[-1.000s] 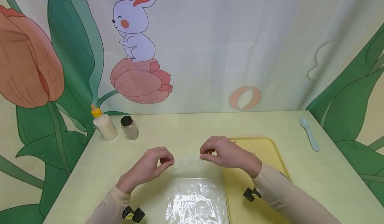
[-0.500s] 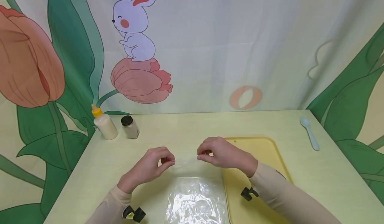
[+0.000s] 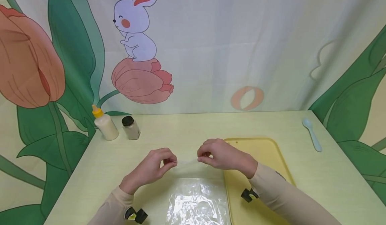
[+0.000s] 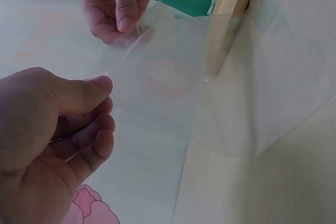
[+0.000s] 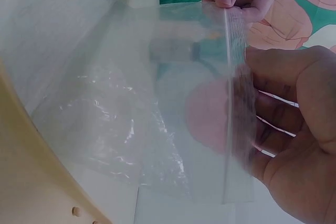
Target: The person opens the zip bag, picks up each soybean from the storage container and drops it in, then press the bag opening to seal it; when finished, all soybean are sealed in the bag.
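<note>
A clear zip-lock bag (image 3: 197, 201) hangs from both hands, its lower part shiny and spread towards the near edge of the table. My left hand (image 3: 152, 166) pinches one end of its top edge between thumb and fingers. At the same edge, further right, my right hand (image 3: 220, 154) pinches it too. The right wrist view shows the ribbed zip strip (image 5: 229, 87) of the bag running between the two hands, with the right fingers behind the film. Nothing can be made out inside the bag. Whether its mouth is parted cannot be told.
Under the right forearm lies a yellow tray (image 3: 256, 144), with the bag at its left edge. A squeeze bottle with a yellow cap (image 3: 106, 126) and a black-lidded jar (image 3: 131, 128) stand at the back left. A pale blue spoon (image 3: 312, 135) lies far right.
The right hand has slid a little leftward along the bag's top edge, nearer the left hand. The left hand has shifted very slightly right. Both keep their pinch.
</note>
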Available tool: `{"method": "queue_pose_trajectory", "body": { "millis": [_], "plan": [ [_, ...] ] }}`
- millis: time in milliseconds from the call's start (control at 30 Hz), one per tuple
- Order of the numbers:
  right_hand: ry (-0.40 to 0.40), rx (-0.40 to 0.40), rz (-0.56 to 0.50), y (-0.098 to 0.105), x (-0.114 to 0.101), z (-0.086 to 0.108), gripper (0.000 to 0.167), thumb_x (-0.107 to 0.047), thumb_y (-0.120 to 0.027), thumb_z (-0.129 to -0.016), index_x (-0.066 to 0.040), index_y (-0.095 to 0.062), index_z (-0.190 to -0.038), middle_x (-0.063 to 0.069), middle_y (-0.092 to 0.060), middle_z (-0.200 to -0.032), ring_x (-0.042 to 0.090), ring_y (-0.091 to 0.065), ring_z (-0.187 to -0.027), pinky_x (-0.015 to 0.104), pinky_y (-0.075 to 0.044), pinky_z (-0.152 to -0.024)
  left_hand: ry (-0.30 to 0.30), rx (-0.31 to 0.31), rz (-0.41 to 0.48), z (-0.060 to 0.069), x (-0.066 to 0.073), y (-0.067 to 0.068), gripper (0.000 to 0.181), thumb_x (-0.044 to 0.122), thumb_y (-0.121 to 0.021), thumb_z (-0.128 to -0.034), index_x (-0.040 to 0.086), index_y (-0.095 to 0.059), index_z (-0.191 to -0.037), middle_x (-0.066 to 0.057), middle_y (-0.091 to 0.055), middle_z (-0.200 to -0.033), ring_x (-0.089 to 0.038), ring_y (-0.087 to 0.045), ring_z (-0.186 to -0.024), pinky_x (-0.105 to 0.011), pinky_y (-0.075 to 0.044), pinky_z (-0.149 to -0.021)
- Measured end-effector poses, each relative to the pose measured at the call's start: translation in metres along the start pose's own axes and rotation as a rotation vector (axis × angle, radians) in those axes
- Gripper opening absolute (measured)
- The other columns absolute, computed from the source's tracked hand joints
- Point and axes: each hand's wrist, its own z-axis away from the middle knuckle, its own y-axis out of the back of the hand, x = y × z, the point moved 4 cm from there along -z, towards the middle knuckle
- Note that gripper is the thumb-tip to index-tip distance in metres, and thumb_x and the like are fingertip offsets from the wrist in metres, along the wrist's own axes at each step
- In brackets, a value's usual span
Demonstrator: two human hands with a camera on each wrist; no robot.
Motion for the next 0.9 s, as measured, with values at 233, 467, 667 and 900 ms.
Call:
{"method": "queue_pose_trajectory", "body": {
  "millis": [233, 467, 667, 900],
  "plan": [
    [0.021, 0.009, 0.092, -0.0009, -0.0012, 0.0007, 0.005, -0.018, -0.068, -0.091, -0.014, -0.072, -0.090, -0.007, -0.067, -0.085, 0.006, -0.058, -0.078, 0.019, -0.049, -0.071, -0.038, 0.031, 0.024, -0.0001, -0.0010, -0.0006, 0.012, 0.002, -0.072, -0.0850, 0.013, -0.067, -0.085, 0.008, -0.061, -0.081, -0.002, -0.055, -0.073, -0.019, -0.050, -0.065],
    [0.029, 0.010, 0.118, 0.0006, 0.0003, 0.0033, 0.005, -0.013, -0.068, -0.091, -0.011, -0.072, -0.093, -0.005, -0.067, -0.086, 0.009, -0.058, -0.077, 0.021, -0.049, -0.072, -0.027, 0.033, 0.035, 0.0014, -0.0036, -0.0012, 0.013, 0.002, -0.072, -0.0853, 0.014, -0.067, -0.086, 0.008, -0.062, -0.082, -0.002, -0.056, -0.074, -0.019, -0.051, -0.066],
    [0.018, 0.012, 0.116, 0.0012, 0.0035, 0.0060, 0.006, -0.012, -0.066, -0.092, -0.010, -0.071, -0.093, -0.004, -0.068, -0.087, 0.010, -0.059, -0.080, 0.022, -0.050, -0.073, -0.034, 0.039, 0.037, 0.0033, -0.0055, -0.0016, 0.011, 0.002, -0.072, -0.0847, 0.011, -0.067, -0.085, 0.008, -0.062, -0.082, -0.002, -0.056, -0.074, -0.019, -0.051, -0.066],
    [0.002, 0.017, 0.069, 0.0023, 0.0046, 0.0065, 0.006, -0.010, -0.062, -0.094, -0.010, -0.067, -0.091, -0.004, -0.064, -0.086, 0.008, -0.056, -0.079, 0.023, -0.050, -0.074, -0.047, 0.047, 0.029, 0.0046, -0.0080, -0.0022, 0.010, 0.003, -0.072, -0.0848, 0.012, -0.067, -0.085, 0.008, -0.062, -0.082, -0.002, -0.056, -0.073, -0.019, -0.051, -0.066]
  ]
}}
